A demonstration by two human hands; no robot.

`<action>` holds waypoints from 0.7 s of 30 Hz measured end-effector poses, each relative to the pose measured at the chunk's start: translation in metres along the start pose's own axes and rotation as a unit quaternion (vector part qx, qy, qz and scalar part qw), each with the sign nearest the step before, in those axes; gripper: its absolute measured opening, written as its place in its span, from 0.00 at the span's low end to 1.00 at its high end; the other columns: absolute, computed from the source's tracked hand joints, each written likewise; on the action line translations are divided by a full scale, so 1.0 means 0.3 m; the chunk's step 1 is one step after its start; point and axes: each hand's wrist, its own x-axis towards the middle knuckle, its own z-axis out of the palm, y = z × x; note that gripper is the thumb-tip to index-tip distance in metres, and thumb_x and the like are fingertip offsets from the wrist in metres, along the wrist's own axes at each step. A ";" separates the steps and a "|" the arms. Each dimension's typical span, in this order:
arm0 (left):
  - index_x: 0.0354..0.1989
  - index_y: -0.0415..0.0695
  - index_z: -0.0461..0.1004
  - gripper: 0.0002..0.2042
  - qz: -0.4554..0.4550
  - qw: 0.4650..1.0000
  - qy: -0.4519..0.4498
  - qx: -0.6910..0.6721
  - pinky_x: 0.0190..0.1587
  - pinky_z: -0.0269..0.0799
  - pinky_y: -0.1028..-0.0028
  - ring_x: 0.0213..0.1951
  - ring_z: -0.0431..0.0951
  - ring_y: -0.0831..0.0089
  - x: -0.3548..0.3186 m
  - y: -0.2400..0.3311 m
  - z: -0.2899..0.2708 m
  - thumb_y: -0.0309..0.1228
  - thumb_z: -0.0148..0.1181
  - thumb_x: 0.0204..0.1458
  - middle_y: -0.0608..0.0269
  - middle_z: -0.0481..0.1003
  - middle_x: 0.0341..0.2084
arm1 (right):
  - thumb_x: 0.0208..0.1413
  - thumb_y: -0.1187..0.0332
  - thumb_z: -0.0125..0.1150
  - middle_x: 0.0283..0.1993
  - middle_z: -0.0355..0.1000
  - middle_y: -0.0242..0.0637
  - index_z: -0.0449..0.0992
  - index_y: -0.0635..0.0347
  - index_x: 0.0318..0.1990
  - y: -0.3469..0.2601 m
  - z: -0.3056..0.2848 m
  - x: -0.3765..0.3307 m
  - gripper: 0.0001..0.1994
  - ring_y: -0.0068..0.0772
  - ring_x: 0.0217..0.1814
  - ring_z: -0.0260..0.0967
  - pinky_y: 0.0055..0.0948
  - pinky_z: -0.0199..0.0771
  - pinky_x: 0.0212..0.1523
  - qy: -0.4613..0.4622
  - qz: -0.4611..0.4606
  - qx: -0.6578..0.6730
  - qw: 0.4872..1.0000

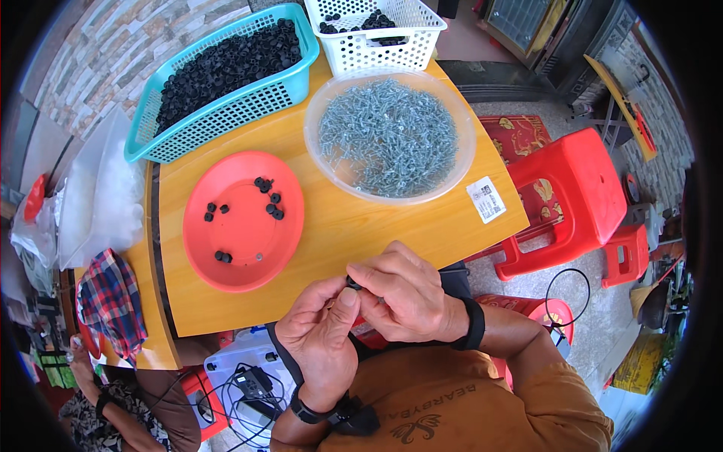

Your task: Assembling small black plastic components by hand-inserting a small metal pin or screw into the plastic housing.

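A small black plastic part (352, 283) is pinched between my fingertips, over the table's front edge. My left hand (324, 324) holds it with thumb and fingers closed. My right hand (401, 295) meets it from the other side, fingers curled and pressed to the same part. A bit of metal shows at the right fingers, too small to make out. Just beyond my hands lies a red oval plate (245, 233) with several loose black parts (275, 209). Behind it to the right, a clear round tub (312, 162) holds a heap of silver screws (392, 132).
A teal basket (226, 113) full of black parts and a white basket (384, 53) stand at the table's back. A white label (486, 200) lies near the right edge. Red stools (576, 188) stand to the right. Another person's arm (120, 418) is at lower left.
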 end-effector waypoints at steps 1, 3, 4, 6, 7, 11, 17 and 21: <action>0.35 0.31 0.76 0.08 0.002 1.000 -0.001 -0.001 0.43 0.67 0.78 0.33 0.74 0.76 0.000 -0.002 0.000 0.20 0.62 0.46 0.59 0.77 0.31 | 0.33 0.85 0.61 0.29 0.68 0.45 0.71 0.77 0.39 0.001 0.000 0.000 0.19 0.41 0.23 0.65 0.31 0.66 0.21 0.000 -0.002 0.000 1.000; 0.35 0.31 0.76 0.08 0.002 1.000 -0.003 -0.002 0.44 0.67 0.78 0.33 0.74 0.76 -0.003 -0.003 0.000 0.20 0.62 0.46 0.59 0.77 0.31 | 0.33 0.85 0.61 0.29 0.68 0.45 0.71 0.77 0.39 -0.001 -0.002 0.001 0.18 0.41 0.23 0.65 0.31 0.66 0.21 -0.001 -0.004 0.000 1.000; 0.35 0.32 0.76 0.08 -0.001 1.000 -0.005 -0.010 0.44 0.67 0.78 0.33 0.74 0.77 -0.003 -0.004 0.001 0.20 0.61 0.46 0.60 0.77 0.31 | 0.33 0.84 0.61 0.29 0.68 0.45 0.71 0.77 0.38 -0.001 -0.002 0.001 0.18 0.41 0.24 0.65 0.31 0.66 0.22 -0.002 -0.007 -0.004 1.000; 0.35 0.32 0.76 0.08 -0.004 1.000 -0.006 -0.019 0.44 0.67 0.78 0.33 0.74 0.77 -0.002 -0.005 0.001 0.20 0.61 0.46 0.60 0.77 0.31 | 0.33 0.84 0.61 0.29 0.68 0.45 0.71 0.77 0.38 -0.003 -0.003 -0.001 0.18 0.42 0.24 0.65 0.31 0.67 0.22 -0.002 -0.010 -0.007 1.000; 0.36 0.32 0.76 0.08 -0.006 1.000 -0.007 -0.016 0.44 0.67 0.78 0.33 0.74 0.77 0.000 -0.008 0.001 0.20 0.61 0.46 0.60 0.77 0.31 | 0.33 0.84 0.61 0.30 0.68 0.45 0.71 0.76 0.39 -0.003 -0.005 -0.004 0.18 0.42 0.25 0.66 0.31 0.67 0.23 -0.008 -0.004 -0.009 1.000; 0.36 0.32 0.76 0.08 0.007 1.000 -0.020 0.015 0.44 0.67 0.78 0.34 0.74 0.77 0.009 -0.025 -0.004 0.19 0.61 0.46 0.60 0.77 0.31 | 0.34 0.84 0.61 0.31 0.71 0.41 0.73 0.69 0.40 0.011 0.006 -0.020 0.18 0.37 0.24 0.66 0.28 0.65 0.22 0.016 0.020 -0.010 1.000; 0.37 0.32 0.76 0.08 0.020 0.999 0.002 0.025 0.43 0.66 0.80 0.34 0.73 0.79 0.011 -0.042 -0.001 0.21 0.60 0.49 0.62 0.76 0.32 | 0.39 0.83 0.61 0.38 0.71 0.46 0.72 0.73 0.43 -0.008 0.004 -0.027 0.19 0.42 0.30 0.67 0.32 0.69 0.29 -0.010 0.037 -0.027 0.999; 0.37 0.33 0.75 0.07 0.072 0.992 -0.009 0.104 0.42 0.66 0.81 0.34 0.72 0.80 0.009 -0.053 -0.021 0.22 0.59 0.50 0.65 0.75 0.31 | 0.45 0.82 0.58 0.40 0.71 0.45 0.73 0.69 0.44 -0.025 -0.006 -0.027 0.16 0.42 0.32 0.68 0.32 0.69 0.32 -0.014 0.101 0.049 0.994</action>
